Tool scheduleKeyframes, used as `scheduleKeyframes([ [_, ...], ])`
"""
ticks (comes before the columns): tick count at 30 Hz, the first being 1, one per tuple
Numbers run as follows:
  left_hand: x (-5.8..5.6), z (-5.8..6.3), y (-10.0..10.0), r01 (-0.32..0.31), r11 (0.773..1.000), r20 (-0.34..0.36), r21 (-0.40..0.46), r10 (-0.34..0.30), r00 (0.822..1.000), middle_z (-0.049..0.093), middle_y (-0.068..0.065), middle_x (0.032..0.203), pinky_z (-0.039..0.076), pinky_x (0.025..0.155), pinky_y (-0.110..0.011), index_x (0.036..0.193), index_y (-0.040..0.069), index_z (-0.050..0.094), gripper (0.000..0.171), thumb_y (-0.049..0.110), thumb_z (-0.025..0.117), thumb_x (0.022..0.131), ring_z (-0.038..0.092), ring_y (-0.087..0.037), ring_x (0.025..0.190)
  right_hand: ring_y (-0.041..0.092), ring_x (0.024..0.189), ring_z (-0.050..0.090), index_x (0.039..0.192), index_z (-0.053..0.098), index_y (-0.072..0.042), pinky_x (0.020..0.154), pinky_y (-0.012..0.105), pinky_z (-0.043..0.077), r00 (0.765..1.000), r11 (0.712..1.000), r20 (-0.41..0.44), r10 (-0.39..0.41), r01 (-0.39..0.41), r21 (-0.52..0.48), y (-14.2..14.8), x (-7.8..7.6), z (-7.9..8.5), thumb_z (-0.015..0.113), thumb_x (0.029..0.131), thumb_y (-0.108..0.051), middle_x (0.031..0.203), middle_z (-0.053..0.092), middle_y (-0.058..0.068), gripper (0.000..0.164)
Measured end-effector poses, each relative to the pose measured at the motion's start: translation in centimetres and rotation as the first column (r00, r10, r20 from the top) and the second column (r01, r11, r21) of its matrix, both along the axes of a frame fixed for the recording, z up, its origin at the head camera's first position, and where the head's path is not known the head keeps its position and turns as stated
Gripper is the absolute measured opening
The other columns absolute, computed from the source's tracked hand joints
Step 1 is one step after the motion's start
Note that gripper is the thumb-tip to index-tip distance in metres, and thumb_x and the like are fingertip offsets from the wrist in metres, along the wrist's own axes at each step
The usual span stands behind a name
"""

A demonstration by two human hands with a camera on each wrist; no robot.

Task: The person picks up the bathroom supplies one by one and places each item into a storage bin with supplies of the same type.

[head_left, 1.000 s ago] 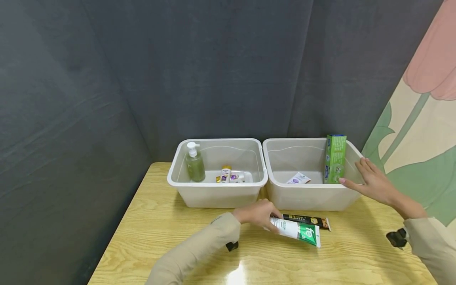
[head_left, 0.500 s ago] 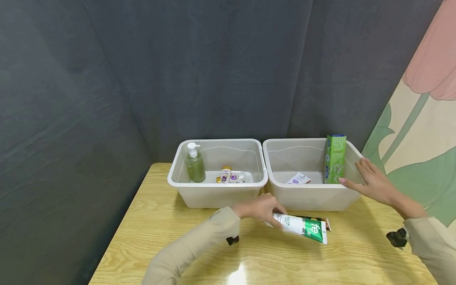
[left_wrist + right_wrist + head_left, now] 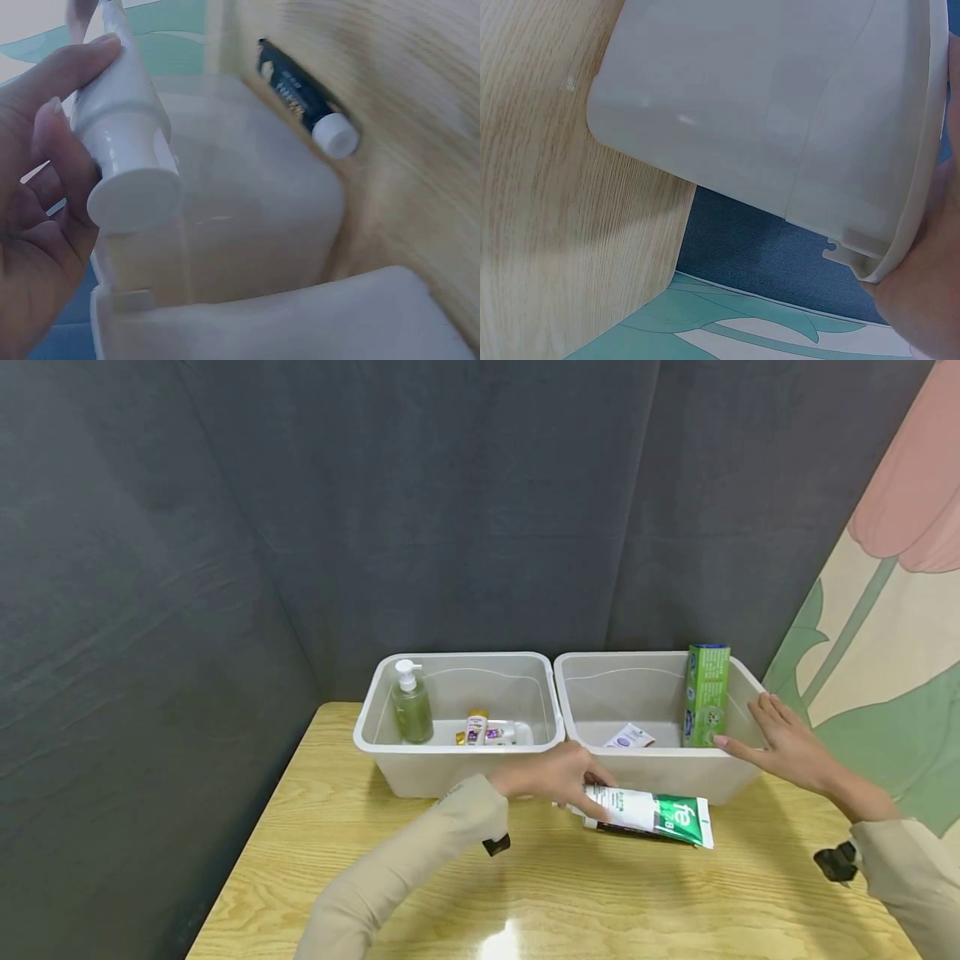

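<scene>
My left hand (image 3: 555, 777) pinches a white-and-green squeeze tube (image 3: 633, 807) in front of the right bin (image 3: 645, 768). The tube lies nearly level, its flat green end pointing right; its white cap shows in the left wrist view. A black tube (image 3: 300, 90) with a white cap lies on the table; from the head it is mostly hidden behind the held tube. My right hand (image 3: 795, 756) rests on the right bin's front right corner, fingers and thumb spread along the rim. In the right wrist view the bin wall (image 3: 727, 112) hides most of that hand.
A tall green box (image 3: 705, 702) and a small white packet (image 3: 630, 736) are inside the right bin. The left bin (image 3: 450, 768) stands beside it, holding a green pump bottle (image 3: 412, 710) and several small bottles (image 3: 477, 727). A dark curtain (image 3: 450, 510) hangs behind.
My left hand has moved right and up with the white-and-green tube, towards the right bin. The right hand has stayed on the bin's corner.
</scene>
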State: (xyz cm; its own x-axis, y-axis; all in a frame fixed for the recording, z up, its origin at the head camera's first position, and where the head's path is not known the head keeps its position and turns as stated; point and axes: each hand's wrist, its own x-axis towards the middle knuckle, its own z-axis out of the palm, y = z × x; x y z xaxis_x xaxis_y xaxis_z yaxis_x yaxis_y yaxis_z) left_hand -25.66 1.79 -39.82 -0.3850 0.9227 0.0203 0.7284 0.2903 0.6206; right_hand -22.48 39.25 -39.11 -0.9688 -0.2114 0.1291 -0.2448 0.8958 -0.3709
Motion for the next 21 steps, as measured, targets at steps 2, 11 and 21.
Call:
scheduleKeyframes([
  [2, -0.1, 0.5, -0.1, -0.010, 1.000, -0.001, 0.014, 0.010, 1.000, 0.071, 0.011, 0.084, 0.051, 0.048, -0.020, 0.113, 0.012, 0.076, 0.034, 0.023, 0.083, 0.082, 0.057, -0.004, 0.048, 0.052, 0.143, -0.012, 0.147, 0.011, 0.022, 0.110, 0.067, -0.005, 1.000, 1.000, -0.002, -0.004, 0.004, 0.002, 0.0, 0.0, 0.0, 0.059, 0.097, -0.039, 0.150, -0.003, 0.045, 0.092],
  [11, -0.7, 2.4, -0.3, -0.059, 0.996, 0.098, 0.067, 0.053, 0.994, 0.071, 0.010, 0.090, 0.053, 0.048, -0.028, 0.118, 0.010, 0.073, 0.040, 0.023, 0.083, 0.082, 0.056, -0.010, 0.046, 0.053, 0.143, -0.008, 0.146, 0.014, 0.023, 0.112, 0.065, -0.004, 1.000, 1.000, -0.031, 0.003, -0.003, 0.009, 0.0, 0.0, -0.2, 0.060, 0.096, -0.038, 0.150, 0.000, 0.047, 0.091],
  [21, -2.2, 3.8, -0.1, -0.121, 0.981, 0.139, 0.150, 0.100, 0.985, 0.071, 0.006, 0.094, 0.053, 0.048, -0.032, 0.120, 0.008, 0.073, 0.041, 0.022, 0.083, 0.082, 0.056, -0.013, 0.046, 0.053, 0.143, -0.007, 0.145, 0.016, 0.024, 0.112, 0.064, -0.004, 0.999, 1.000, -0.042, 0.008, -0.007, 0.021, 0.0, 0.0, -0.2, 0.059, 0.097, -0.038, 0.149, 0.002, 0.047, 0.089],
])
